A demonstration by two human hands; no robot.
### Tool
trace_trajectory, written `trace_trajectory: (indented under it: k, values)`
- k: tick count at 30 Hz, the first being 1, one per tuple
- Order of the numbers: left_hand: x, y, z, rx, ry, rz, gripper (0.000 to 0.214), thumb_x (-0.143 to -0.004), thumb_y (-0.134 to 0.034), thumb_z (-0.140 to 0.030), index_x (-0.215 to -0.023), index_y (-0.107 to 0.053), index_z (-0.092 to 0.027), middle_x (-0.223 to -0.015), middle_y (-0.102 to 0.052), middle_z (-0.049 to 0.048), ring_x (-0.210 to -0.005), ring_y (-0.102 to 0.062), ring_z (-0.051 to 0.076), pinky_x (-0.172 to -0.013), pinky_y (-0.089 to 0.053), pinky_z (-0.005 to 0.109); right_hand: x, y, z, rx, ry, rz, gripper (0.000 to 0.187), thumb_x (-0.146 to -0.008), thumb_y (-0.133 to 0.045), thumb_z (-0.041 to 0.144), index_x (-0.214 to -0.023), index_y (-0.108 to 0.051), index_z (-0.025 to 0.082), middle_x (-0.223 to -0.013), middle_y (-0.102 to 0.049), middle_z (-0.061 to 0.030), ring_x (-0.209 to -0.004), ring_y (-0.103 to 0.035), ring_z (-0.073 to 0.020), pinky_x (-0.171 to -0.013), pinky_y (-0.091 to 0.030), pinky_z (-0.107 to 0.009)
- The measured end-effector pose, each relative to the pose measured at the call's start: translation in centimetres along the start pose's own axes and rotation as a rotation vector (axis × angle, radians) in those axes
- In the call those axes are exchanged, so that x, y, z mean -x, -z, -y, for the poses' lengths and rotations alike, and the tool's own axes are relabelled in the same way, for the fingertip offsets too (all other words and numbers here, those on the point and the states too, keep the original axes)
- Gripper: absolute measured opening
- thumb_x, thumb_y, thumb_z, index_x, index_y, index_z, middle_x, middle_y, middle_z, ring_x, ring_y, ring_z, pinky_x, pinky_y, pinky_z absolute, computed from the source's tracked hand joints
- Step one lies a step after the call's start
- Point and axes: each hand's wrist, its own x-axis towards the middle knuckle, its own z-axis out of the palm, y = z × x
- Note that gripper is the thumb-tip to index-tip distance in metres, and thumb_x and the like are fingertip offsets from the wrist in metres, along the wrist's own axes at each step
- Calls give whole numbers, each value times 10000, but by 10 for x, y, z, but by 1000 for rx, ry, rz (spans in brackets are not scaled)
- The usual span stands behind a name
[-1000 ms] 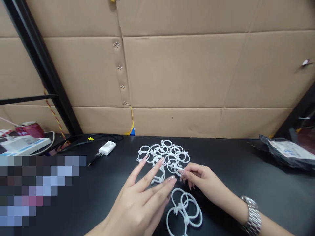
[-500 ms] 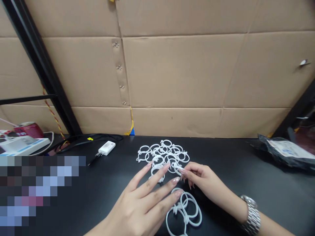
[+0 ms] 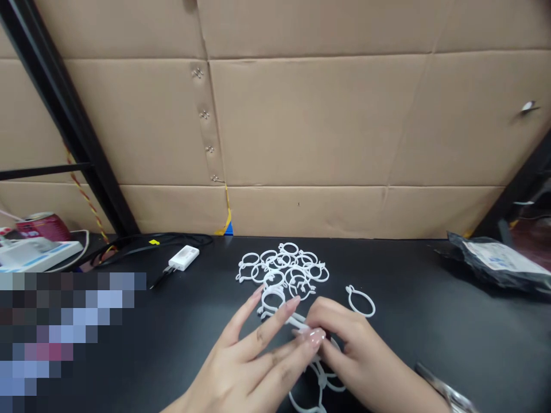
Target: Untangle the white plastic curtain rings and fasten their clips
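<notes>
My left hand reaches in palm down, its outer two fingers splayed. Its index and middle fingertips press together beside my right fingers, over linked white plastic curtain rings just above the black tabletop; the thumb is hidden. My right hand is closed in a pinch at the same spot, and a white curtain ring shows between the two hands. Fingers cover the exact contact. Beyond the fingertips lies a pile of white curtain rings, some sprung apart. One single curtain ring rests right of the pile.
On the black table a white charger plug lies at the back left, near cables. A power strip and a red can stand far left. A black plastic parcel lies right. Cardboard walls the back.
My right hand has come back from the pile toward my left fingers, with a ring between them. A single ring now lies right of the pile. The view has shifted slightly.
</notes>
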Motion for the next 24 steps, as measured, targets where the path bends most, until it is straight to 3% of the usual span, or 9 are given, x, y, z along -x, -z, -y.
trace_trajectory:
  k: [5,10,13,16,21,24]
  values:
    - [-3,-2,0,-12,-19,-39,268,-956,-460,-144,-1152,-625,-222,-1186,-659,-77,-1268,-465,207,-1146,-193,468,6,-2,3,0,46,5,203,-843,-420,23,-760,-464,204,-810,-511,0,-730,-511,-132,-678,-451,-254]
    - [-7,3,-1,-54,-71,10,210,-932,-539,-205,-1093,-659,-267,-1185,-661,-74,-1230,-510,179,-1153,-180,439,6,1,7,9,72,1,217,-830,-415,6,-737,-458,198,-806,-515,-12,-737,-505,-141,-673,-447,-258]
    - [-7,4,-1,-49,-75,31,222,-941,-521,-196,-1107,-653,-263,-1186,-662,-74,-1227,-513,169,-1154,-183,430,5,2,9,19,68,16,209,-858,-411,44,-734,-478,198,-798,-523,-18,-736,-505,-148,-677,-447,-268]
    - [-5,1,-1,-45,-77,-41,243,-959,-479,-190,-1110,-655,-265,-1186,-664,-65,-1246,-494,174,-1147,-209,427,3,3,5,-22,-8,-38,200,-913,-436,178,-733,-520,202,-786,-543,-18,-728,-519,-154,-671,-441,-282]
    - [-3,-3,1,-86,-81,-55,253,-966,-466,-191,-1121,-650,-270,-1188,-666,-52,-1247,-494,175,-1143,-214,437,-6,9,-1,-508,-362,-164,275,-889,-503,391,-692,-523,199,-621,-547,20,-531,-488,-117,-520,-415,-251]
    - [-3,-3,1,-98,-79,-61,260,-974,-448,-191,-1114,-651,-272,-1177,-672,-62,-1245,-495,166,-1144,-215,432,-5,12,1,-687,-360,-199,204,-845,-581,362,-735,-535,196,-661,-547,29,-576,-507,-109,-572,-435,-244]
